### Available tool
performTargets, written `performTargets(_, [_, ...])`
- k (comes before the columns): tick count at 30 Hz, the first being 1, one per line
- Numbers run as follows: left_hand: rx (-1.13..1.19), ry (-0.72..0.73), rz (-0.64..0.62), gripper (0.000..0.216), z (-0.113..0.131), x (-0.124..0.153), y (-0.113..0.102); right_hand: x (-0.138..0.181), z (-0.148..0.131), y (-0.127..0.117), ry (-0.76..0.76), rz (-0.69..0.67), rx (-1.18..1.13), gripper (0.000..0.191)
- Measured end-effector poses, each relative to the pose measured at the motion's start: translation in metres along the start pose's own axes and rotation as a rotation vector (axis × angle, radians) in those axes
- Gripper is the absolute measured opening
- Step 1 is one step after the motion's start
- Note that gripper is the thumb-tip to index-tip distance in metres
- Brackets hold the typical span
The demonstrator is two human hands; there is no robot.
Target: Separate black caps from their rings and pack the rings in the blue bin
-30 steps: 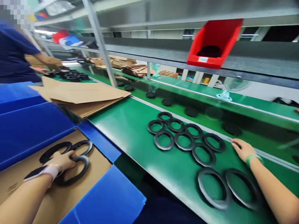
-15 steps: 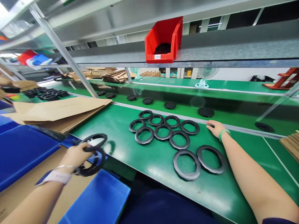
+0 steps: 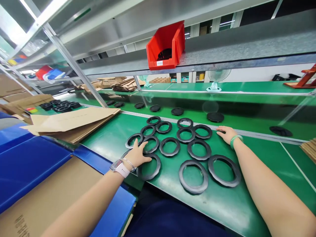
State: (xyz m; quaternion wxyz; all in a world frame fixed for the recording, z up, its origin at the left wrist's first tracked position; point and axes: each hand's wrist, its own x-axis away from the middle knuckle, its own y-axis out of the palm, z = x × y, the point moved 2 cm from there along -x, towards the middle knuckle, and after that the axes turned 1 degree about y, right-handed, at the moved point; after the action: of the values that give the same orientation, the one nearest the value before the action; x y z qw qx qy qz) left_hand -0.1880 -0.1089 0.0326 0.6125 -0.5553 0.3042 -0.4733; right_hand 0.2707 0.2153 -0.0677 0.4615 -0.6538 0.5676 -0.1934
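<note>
Resting left hand on ring near table edge.

A long green workbench ran across the view, edged by a pale metal strip, with a second green surface beyond it. Above hung a grey metal shelf on slanted steel posts, and 1 red bin sat tilted on it. A small white fan stood on the far surface. Flattened cardboard sheets lay stacked at the left of the bench, and more cardboard was piled farther back. Blue plastic panels framed a cardboard-lined box at the lower left. A bright strip light glared from the upper left.
</note>
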Motion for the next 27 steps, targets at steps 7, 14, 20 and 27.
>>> performTargets(7, [0.073,0.078,0.203,0.075,0.044,0.022,0.017,0.003,-0.010,-0.003,-0.009,0.036,-0.025,0.026])
performTargets(14, [-0.011,0.282,0.436,0.069,0.051,0.060,0.029,0.012,-0.065,-0.013,-0.162,0.050,-0.086,0.045])
performTargets(20, [-0.110,0.353,0.474,0.074,0.039,0.097,0.064,-0.015,-0.146,0.009,-0.330,-0.239,-0.008,0.049])
performTargets(27, [0.032,0.461,0.358,0.083,0.053,0.074,0.073,-0.037,-0.224,0.043,-0.392,-0.509,0.068,0.058])
